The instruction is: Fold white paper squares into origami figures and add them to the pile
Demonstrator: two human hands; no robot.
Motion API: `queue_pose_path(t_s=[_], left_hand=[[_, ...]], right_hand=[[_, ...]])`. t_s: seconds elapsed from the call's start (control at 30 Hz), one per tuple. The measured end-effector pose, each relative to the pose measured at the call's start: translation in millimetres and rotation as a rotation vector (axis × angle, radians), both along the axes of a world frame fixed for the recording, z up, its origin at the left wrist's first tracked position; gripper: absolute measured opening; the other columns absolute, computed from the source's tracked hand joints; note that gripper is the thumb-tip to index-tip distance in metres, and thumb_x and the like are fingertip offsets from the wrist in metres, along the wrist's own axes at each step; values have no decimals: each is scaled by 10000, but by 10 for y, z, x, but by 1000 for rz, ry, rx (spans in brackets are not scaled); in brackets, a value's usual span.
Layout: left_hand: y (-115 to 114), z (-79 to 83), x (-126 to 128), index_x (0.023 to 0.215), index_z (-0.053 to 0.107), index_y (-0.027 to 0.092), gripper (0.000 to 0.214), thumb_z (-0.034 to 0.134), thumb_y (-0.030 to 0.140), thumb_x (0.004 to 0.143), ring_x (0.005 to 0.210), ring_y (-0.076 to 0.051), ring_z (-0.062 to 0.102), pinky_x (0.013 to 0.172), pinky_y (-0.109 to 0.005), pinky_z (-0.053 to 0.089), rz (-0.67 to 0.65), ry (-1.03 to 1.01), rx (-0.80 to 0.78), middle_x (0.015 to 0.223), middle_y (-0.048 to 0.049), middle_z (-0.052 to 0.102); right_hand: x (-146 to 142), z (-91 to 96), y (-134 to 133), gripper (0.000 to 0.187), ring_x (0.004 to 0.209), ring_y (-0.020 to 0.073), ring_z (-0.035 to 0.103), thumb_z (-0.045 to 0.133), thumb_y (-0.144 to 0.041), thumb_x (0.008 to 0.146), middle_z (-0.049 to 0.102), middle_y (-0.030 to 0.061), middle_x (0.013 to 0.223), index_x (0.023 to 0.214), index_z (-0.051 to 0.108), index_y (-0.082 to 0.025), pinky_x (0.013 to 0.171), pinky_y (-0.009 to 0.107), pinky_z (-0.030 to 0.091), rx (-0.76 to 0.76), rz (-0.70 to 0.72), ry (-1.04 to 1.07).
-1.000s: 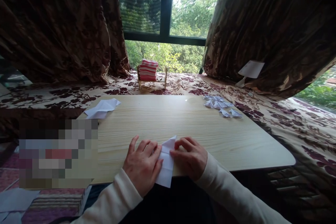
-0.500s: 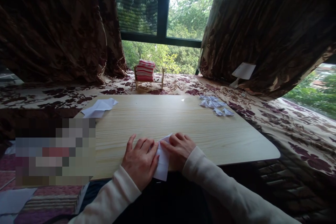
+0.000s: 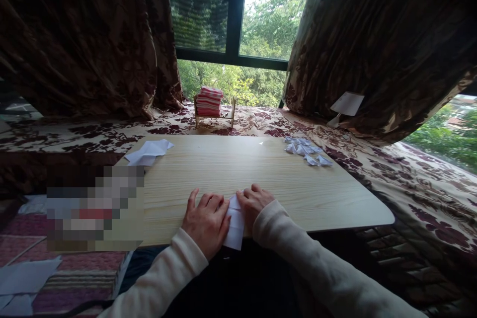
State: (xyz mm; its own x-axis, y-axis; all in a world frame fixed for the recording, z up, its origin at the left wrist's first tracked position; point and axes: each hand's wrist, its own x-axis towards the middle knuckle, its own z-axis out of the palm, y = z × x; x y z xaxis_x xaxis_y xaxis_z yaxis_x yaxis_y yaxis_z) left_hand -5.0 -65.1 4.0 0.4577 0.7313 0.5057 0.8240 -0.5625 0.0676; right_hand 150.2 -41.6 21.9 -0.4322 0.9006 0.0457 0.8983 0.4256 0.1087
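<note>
A small folded piece of white paper (image 3: 235, 226) lies at the near edge of the wooden table, its lower end sticking out past the edge. My left hand (image 3: 207, 221) presses on its left side, the thumb along the paper and the fingers bent forward. On the upper right side of the paper rests my right hand (image 3: 256, 202), fingers curled and fingertips at the fold. The fingers hide part of the paper's upper edges. Crease lines show across its middle.
Several folded white paper pieces (image 3: 303, 149) sit at the table's (image 3: 298, 194) far right. Unfolded white sheets (image 3: 151, 150) lie at its far left. Beyond stand a small rack with striped red cloths (image 3: 209, 102) and a white lamp (image 3: 347, 103). More paper (image 3: 28, 276) is at lower left.
My right hand has drawn in slightly, its fingers more curled at the paper's top. The corner that poked up between the hands no longer shows. The whole view has shifted a little.
</note>
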Motion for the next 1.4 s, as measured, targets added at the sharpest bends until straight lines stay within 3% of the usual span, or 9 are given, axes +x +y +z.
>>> queue_pose_path(t_s=[0.27, 0.33, 0.43, 0.6, 0.77, 0.93, 1.1, 1.3, 1.4], left_hand=[[-123, 107, 73, 981, 605, 159, 264, 442, 230, 787, 901, -242, 510, 952, -517, 229, 21, 11, 12, 919, -92, 610], [-189, 132, 115, 946, 619, 129, 266, 454, 245, 772, 845, -243, 515, 925, -496, 268, 89, 4, -12, 849, -100, 603], [-242, 147, 153, 901, 629, 138, 280, 445, 306, 775, 783, -239, 508, 858, -486, 309, 145, -10, -70, 799, -91, 585], [-205, 165, 150, 867, 627, 169, 274, 413, 325, 797, 766, -228, 508, 793, -451, 324, 135, 10, -145, 772, -68, 574], [-180, 235, 106, 783, 620, 188, 279, 379, 325, 812, 736, -202, 523, 744, -396, 338, 81, 13, -234, 754, -45, 572], [-12, 291, -33, 697, 625, 218, 348, 319, 295, 843, 658, -144, 536, 646, -282, 365, 0, -145, -433, 687, -4, 580], [208, 217, 16, 591, 578, 189, 188, 482, 268, 732, 681, -174, 533, 619, -294, 350, 163, -120, -303, 639, -12, 583], [213, 205, 171, 555, 525, 187, 104, 554, 241, 639, 704, -189, 515, 659, -333, 346, 131, -47, -329, 656, -3, 569], [195, 226, 159, 574, 519, 182, 81, 537, 203, 650, 653, -163, 504, 631, -306, 355, 72, -180, -452, 621, 9, 551]], right_hand=[[316, 49, 344, 283, 878, 266, 498, 398, -58, 789, 628, 145, 886, 961, 616, -108, 657, 343, 424, 17, -140, -12], [437, 35, 291, 325, 817, 226, 503, 477, -72, 736, 626, 93, 854, 1025, 599, -156, 675, 310, 422, 17, -105, 15], [524, -108, 16, 521, 745, 183, 476, 490, -43, 688, 597, 60, 833, 1190, 493, -182, 676, 276, 409, 140, 98, 273], [475, -335, -355, 386, 705, 177, 418, 448, -127, 766, 529, 54, 779, 1126, 539, -231, 649, 295, 353, 285, 234, 404], [453, -323, -328, 410, 716, 180, 394, 468, -149, 742, 496, 51, 794, 1137, 521, -246, 647, 305, 315, 284, 265, 390], [455, -306, -323, 327, 703, 174, 382, 517, -178, 712, 480, 41, 774, 1026, 576, -248, 631, 298, 298, 259, 295, 397], [449, -325, -347, 347, 715, 174, 386, 497, -153, 720, 477, 43, 785, 1048, 567, -242, 644, 302, 306, 290, 302, 410], [432, -310, -371, 318, 699, 180, 407, 485, -159, 724, 499, 56, 764, 1017, 592, -215, 614, 310, 323, 319, 330, 410], [458, -314, -366, 340, 702, 180, 433, 466, -141, 732, 515, 50, 758, 1031, 594, -241, 619, 316, 352, 288, 322, 464]])
